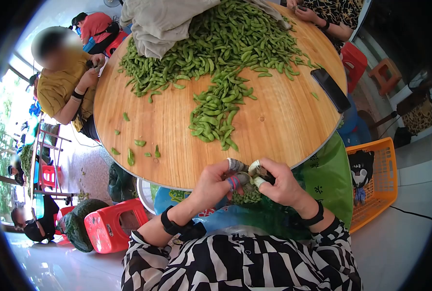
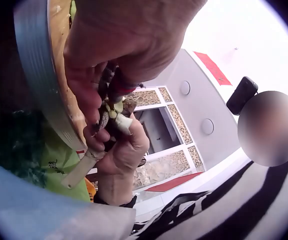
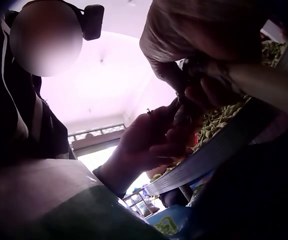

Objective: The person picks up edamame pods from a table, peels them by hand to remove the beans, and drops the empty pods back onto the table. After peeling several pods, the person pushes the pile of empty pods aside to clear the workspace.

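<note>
Both hands meet at the table's near edge in the head view. My left hand (image 1: 211,183), wrapped with tape on its thumb and a finger, pinches a small edamame pod (image 2: 115,107) at the fingertips. My right hand (image 1: 281,184), with pale tape on its thumb and forefinger, touches the pod from the other side. Its curled fingers also grip a pale flat stick (image 2: 81,171), whose far end juts out below the hand; the head view hides it. Small green beans (image 1: 247,194) are heaped just under the hands.
The round wooden table (image 1: 153,116) bears a large pile of edamame pods (image 1: 245,39), partly under a grey cloth (image 1: 162,24). A phone (image 1: 331,89) lies near the right rim. An orange crate (image 1: 383,184) stands to the right, a red stool (image 1: 111,225) to the left. Other people sit around.
</note>
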`<move>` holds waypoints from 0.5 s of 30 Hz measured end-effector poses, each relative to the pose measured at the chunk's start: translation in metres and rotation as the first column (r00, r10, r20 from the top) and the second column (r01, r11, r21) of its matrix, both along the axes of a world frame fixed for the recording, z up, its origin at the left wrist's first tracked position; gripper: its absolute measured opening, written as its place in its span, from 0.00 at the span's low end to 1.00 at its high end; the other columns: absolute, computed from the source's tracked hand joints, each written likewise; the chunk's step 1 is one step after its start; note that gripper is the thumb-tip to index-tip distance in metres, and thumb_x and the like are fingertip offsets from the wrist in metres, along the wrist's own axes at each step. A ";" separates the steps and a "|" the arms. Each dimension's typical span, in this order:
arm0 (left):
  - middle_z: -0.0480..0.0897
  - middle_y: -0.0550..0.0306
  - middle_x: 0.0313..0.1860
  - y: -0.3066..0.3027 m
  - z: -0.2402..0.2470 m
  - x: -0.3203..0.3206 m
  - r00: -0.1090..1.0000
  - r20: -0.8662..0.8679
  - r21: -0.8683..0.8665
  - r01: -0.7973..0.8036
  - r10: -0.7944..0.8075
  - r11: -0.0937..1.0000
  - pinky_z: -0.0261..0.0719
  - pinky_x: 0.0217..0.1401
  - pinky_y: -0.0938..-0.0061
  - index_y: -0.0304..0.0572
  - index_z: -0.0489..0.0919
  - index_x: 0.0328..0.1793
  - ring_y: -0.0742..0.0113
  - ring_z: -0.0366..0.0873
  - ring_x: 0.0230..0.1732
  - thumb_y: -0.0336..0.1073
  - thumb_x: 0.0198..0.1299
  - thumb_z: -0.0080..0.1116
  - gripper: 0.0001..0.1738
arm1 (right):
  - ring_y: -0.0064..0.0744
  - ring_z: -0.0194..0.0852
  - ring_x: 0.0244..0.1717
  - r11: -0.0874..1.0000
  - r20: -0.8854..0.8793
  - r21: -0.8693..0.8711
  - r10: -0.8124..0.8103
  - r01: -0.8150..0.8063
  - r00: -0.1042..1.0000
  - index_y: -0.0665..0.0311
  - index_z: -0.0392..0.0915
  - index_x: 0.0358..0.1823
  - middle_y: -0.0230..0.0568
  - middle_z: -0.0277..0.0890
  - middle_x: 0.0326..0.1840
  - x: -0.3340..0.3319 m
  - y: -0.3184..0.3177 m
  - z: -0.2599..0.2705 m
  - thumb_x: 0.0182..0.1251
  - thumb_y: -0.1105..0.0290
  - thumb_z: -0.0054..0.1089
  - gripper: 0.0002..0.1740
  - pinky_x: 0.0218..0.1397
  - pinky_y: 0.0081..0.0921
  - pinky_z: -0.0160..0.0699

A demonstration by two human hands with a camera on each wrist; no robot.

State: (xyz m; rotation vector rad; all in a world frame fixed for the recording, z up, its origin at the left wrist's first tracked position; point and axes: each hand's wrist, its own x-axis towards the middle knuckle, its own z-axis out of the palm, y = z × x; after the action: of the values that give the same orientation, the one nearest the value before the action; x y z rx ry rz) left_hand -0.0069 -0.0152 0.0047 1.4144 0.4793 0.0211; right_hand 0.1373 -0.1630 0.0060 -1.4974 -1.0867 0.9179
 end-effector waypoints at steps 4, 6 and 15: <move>0.83 0.59 0.32 -0.004 0.001 -0.001 0.998 0.007 -0.001 -0.060 0.060 0.998 0.73 0.25 0.84 0.36 0.78 0.51 0.79 0.79 0.30 0.24 0.61 0.55 0.12 | 0.23 0.64 0.25 0.997 0.060 0.057 -0.058 0.054 0.997 0.68 0.73 0.40 0.35 0.68 0.25 -0.007 0.004 0.001 0.49 0.78 0.50 0.13 0.32 0.22 0.67; 0.83 0.59 0.33 -0.003 0.003 0.000 0.996 -0.017 -0.001 -0.092 0.092 0.996 0.76 0.29 0.81 0.36 0.78 0.52 0.78 0.79 0.33 0.22 0.59 0.56 0.13 | 0.27 0.66 0.24 0.989 0.087 0.119 -0.098 0.087 0.991 0.68 0.72 0.40 0.40 0.69 0.23 -0.011 0.006 -0.002 0.50 0.78 0.51 0.13 0.30 0.25 0.69; 0.80 0.50 0.37 0.030 0.017 -0.041 0.967 0.254 0.872 -0.239 0.022 0.426 0.79 0.38 0.64 0.34 0.79 0.47 0.54 0.80 0.35 0.16 0.45 0.56 0.19 | 0.19 0.63 0.27 0.993 0.099 -0.070 0.106 -0.099 0.989 0.67 0.74 0.39 0.34 0.69 0.27 -0.005 -0.001 -0.001 0.54 0.79 0.54 0.10 0.31 0.20 0.64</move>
State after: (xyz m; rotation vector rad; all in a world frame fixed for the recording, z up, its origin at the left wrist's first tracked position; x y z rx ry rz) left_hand -0.0483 0.0153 0.0215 2.4208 0.4064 0.6556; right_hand 0.1323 -0.1643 0.0052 -1.5682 -1.2283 0.9632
